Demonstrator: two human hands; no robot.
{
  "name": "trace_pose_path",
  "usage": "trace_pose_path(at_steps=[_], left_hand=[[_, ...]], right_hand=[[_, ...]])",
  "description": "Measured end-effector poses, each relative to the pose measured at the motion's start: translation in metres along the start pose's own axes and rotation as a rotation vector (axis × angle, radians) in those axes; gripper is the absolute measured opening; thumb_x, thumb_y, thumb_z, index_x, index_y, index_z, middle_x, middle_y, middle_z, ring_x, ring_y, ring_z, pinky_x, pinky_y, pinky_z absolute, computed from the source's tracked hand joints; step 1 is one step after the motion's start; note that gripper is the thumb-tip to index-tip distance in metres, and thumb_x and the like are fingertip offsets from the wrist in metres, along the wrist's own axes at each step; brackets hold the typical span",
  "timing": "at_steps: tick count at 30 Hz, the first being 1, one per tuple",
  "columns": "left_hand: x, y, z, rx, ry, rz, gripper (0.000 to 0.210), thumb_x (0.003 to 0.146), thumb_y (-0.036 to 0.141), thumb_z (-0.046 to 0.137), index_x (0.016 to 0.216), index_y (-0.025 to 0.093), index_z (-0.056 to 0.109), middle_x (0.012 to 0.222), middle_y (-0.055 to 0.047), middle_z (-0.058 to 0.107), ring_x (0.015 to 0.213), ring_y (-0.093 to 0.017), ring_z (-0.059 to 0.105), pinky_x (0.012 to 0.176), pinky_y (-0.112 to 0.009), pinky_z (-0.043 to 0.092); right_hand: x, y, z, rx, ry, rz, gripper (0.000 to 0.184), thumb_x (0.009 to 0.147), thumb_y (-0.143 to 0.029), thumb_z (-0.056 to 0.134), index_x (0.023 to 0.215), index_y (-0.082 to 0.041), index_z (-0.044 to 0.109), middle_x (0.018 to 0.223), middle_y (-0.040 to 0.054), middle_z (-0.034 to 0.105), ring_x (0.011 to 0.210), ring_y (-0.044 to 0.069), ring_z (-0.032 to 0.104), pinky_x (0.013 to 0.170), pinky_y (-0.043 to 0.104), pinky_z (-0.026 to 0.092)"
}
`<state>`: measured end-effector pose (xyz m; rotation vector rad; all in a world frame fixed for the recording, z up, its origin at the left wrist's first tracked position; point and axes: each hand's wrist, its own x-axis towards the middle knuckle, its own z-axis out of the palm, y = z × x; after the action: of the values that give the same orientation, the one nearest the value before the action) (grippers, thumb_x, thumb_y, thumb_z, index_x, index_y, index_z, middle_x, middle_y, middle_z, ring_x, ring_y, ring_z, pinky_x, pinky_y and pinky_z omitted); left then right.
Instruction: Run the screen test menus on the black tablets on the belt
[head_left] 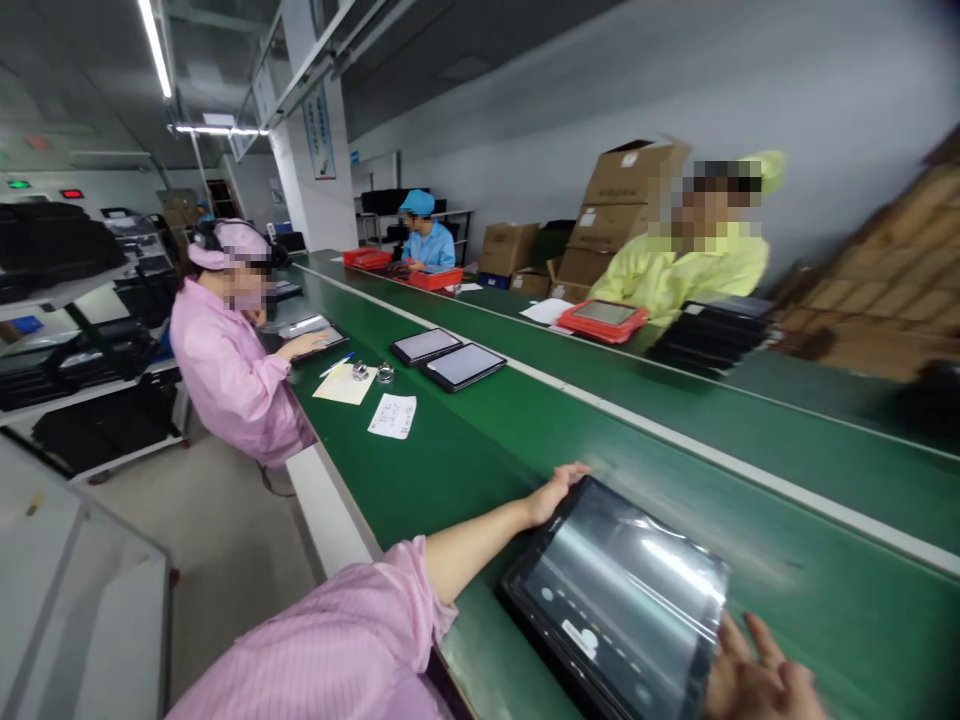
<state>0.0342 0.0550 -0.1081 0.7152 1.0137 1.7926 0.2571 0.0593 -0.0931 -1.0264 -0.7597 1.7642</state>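
Tablet over the green bench — your left hand at its far corner, grip unclear, right hand beside it, fingers parted — is best steadied with fingertips off the screen.

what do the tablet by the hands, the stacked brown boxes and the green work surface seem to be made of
Tablet: probably glass or plastic film front, glossy, given bright streaked reflections.
Stacked boxes: likely cardboard, matt brown, with flat, labelled faces.
Green work surface: smooth, perhaps rubber or plastic; its soft sheen leaves that open.
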Motion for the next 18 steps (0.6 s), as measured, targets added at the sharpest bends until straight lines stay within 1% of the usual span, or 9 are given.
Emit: trace_pose_path(at_steps=[1, 2, 4, 5, 7, 9, 13, 18], left_hand=[[0.001, -0.002, -0.001, -0.001, -0.009, 0.008, 0.078, 0.093, 0.074, 0.038, 0.135, 0.012, 0.057, 0.157, -0.017, 0.039, 0.150, -0.031, 0.030, 0.125, -0.043, 0.017], [0.001, -0.003, -0.002, -0.004, -0.018, 0.015, 0.078, 0.091, 0.075, 0.040, 0.135, 0.013, 0.058, 0.157, -0.017, 0.039, 0.150, -0.031, 0.029, 0.125, -0.043, 0.016], [0.002, -0.007, -0.004, -0.013, -0.034, 0.024, 0.078, 0.090, 0.077, 0.042, 0.135, 0.015, 0.058, 0.157, -0.016, 0.040, 0.150, -0.031, 0.029, 0.126, -0.045, 0.016], [0.003, -0.009, -0.005, -0.019, -0.040, 0.026, 0.078, 0.089, 0.077, 0.042, 0.135, 0.016, 0.058, 0.157, -0.016, 0.040, 0.150, -0.031, 0.028, 0.126, -0.045, 0.015], [0.003, -0.011, -0.007, -0.028, -0.045, 0.031, 0.077, 0.089, 0.077, 0.043, 0.135, 0.016, 0.057, 0.156, -0.015, 0.041, 0.151, -0.031, 0.027, 0.126, -0.044, 0.015], [0.003, -0.013, -0.008, -0.033, -0.046, 0.035, 0.078, 0.089, 0.076, 0.044, 0.136, 0.015, 0.056, 0.155, -0.016, 0.042, 0.150, -0.031, 0.028, 0.126, -0.043, 0.016], [0.001, -0.014, -0.011, -0.029, -0.049, 0.041, 0.077, 0.090, 0.075, 0.043, 0.135, 0.013, 0.055, 0.153, -0.017, 0.044, 0.148, -0.030, 0.033, 0.125, -0.042, 0.021], [0.002, -0.015, -0.012, -0.026, -0.051, 0.054, 0.073, 0.091, 0.074, 0.043, 0.131, 0.016, 0.057, 0.150, -0.015, 0.048, 0.145, -0.030, 0.037, 0.124, -0.042, 0.023]], right_hand=[[0.001, 0.002, 0.000, 0.014, 0.017, -0.029, 0.053, 0.079, -0.049, 0.053, 0.129, -0.033, 0.058, 0.159, 0.0119, 0.040, 0.149, 0.032, 0.030, 0.121, 0.062, 0.026], [0.002, 0.004, 0.000, 0.017, 0.026, -0.052, 0.052, 0.078, -0.052, 0.054, 0.126, -0.031, 0.059, 0.156, 0.0127, 0.043, 0.148, 0.034, 0.034, 0.120, 0.064, 0.029], [0.005, 0.007, -0.002, 0.007, 0.022, -0.068, 0.052, 0.077, -0.057, 0.056, 0.121, -0.029, 0.059, 0.153, 0.0115, 0.048, 0.145, 0.035, 0.039, 0.113, 0.065, 0.039], [0.006, 0.009, -0.003, 0.012, 0.011, -0.068, 0.052, 0.076, -0.058, 0.058, 0.118, -0.028, 0.059, 0.151, 0.0106, 0.051, 0.144, 0.035, 0.041, 0.110, 0.064, 0.044], [0.008, 0.011, -0.006, 0.064, -0.013, -0.062, 0.048, 0.075, -0.057, 0.063, 0.113, -0.028, 0.060, 0.146, 0.0090, 0.055, 0.142, 0.034, 0.044, 0.108, 0.059, 0.048], [0.010, 0.012, -0.008, 0.132, -0.025, -0.055, 0.046, 0.073, -0.053, 0.068, 0.111, -0.028, 0.062, 0.141, 0.0078, 0.059, 0.139, 0.032, 0.047, 0.108, 0.056, 0.048], [0.014, 0.015, -0.011, 0.212, -0.031, -0.054, 0.047, 0.070, -0.052, 0.075, 0.108, -0.027, 0.065, 0.131, 0.0064, 0.065, 0.136, 0.031, 0.051, 0.111, 0.053, 0.046], [0.018, 0.020, -0.013, 0.253, -0.031, -0.060, 0.047, 0.066, -0.051, 0.078, 0.106, -0.028, 0.068, 0.123, 0.0053, 0.068, 0.131, 0.031, 0.054, 0.111, 0.052, 0.046]])
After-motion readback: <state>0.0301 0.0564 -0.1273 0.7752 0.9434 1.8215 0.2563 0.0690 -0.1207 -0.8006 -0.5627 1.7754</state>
